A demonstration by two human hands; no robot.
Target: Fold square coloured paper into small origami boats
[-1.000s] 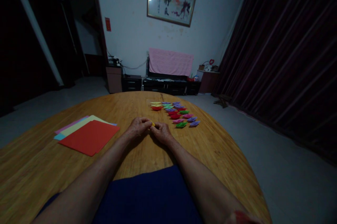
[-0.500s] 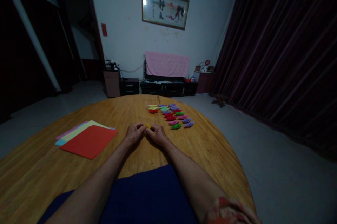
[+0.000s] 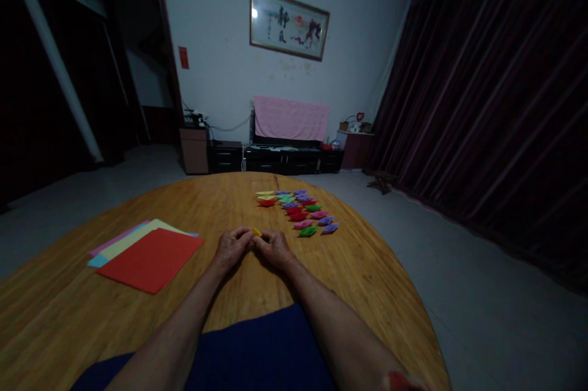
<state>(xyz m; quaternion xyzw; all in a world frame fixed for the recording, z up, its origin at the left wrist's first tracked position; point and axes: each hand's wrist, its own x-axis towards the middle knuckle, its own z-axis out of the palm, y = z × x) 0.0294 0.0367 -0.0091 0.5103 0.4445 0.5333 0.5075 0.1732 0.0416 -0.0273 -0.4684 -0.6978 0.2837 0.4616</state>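
Dim room; round wooden bench seen from the head camera, forearms reaching forward across it.

Left hand and right hand meet at the bench's middle, knuckles up, fingertips pressed together; between them a small yellow paper piece, only a corner showing above the fingers; both grips are closed on it, pinching from either side; how far it is folded cannot be told, most of it being hidden.

Since a second ago: hands sit in much the same pose and much the same spot on the bench; the yellow corner shows at the fingertips throughout; the view itself has tilted a little, so everything lies lower in the picture; no visible lift or set-down. Judgement: the fold in hand looks like fine work at the fingertips, not finished, the piece not yet laid with the others.

Beyond the hands, slightly right: rows of small folded paper shapes in red, green, purple, pink, yellow, well apart from the fingers.

To the left: a stack of flat coloured sheets, red on top, yellow, blue and pink edges beneath; untouched.

Near edge: dark blue cloth between the forearms.
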